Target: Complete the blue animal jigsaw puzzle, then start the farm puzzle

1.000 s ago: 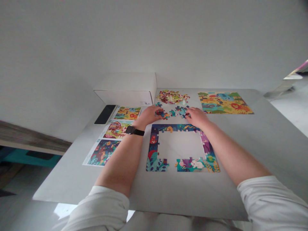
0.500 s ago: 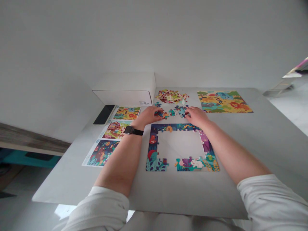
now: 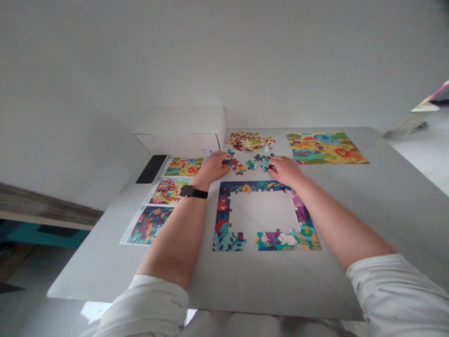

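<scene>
The left hand (image 3: 213,167) and right hand (image 3: 286,170) lie half-curled, fingertips on loose puzzle pieces (image 3: 249,164) on the table (image 3: 245,281), just beyond the puzzle border (image 3: 256,187); whether they grip any, I cannot tell.

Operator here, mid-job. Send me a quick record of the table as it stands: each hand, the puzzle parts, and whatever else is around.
left hand: fingers on loose jigsaw pieces, black watch on wrist
right hand: fingers on the same pieces' right end
built: jigsaw border, centre open
unsorted: heap of jigsaw pieces beyond the hands
also: assembled animal jigsaw, printed picture sheets, white box, black phone
</scene>
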The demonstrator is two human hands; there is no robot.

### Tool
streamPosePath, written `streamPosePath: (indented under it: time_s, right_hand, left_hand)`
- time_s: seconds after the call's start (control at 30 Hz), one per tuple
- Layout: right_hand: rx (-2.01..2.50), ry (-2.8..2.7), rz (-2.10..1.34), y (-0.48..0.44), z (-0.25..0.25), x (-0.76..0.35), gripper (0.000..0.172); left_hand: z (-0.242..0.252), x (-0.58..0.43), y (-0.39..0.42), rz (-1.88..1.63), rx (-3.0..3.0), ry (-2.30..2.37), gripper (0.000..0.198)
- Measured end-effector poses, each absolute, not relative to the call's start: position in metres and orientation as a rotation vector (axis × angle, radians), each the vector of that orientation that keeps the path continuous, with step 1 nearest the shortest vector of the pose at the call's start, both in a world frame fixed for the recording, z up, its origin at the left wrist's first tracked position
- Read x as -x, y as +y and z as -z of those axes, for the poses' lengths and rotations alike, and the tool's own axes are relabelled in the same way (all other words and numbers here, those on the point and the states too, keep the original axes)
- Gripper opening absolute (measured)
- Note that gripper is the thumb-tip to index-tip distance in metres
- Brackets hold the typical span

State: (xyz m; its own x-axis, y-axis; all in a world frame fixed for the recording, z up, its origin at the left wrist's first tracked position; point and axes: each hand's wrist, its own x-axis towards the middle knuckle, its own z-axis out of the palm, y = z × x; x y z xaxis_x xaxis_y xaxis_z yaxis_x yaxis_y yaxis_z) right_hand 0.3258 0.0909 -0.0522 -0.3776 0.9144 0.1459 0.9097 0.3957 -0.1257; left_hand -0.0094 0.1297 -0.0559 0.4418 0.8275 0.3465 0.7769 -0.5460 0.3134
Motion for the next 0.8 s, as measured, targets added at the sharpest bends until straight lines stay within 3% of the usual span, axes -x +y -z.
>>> streamPosePath:
  time_s: [0.13, 0.33, 0.53, 0.8]
  right_hand:
    - [1.468, -2.525, -0.086, 0.094, 0.059, -0.323, 0.032]
    - [1.417, -2.445, -0.166, 0.101, 0.060, -0.330, 0.045]
    - [1.678, -2.298, -0.071, 0.102, 0.055, -0.344, 0.044]
    - [1.649, -2.332, -0.160, 0.106, 0.058, -0.346, 0.051]
  left_hand:
    - [0.054, -0.003, 0.127, -0.667, -2.643, 1.245, 0.028]
    - [0.054, -0.028, 0.117, -0.441, -2.734, 1.137, 0.040]
    - [0.058, -0.054, 0.101, -0.261, -2.782, 1.054, 0.046]
    - [0.056, -0.058, 0.098, -0.190, -2.718, 1.093, 0.049]
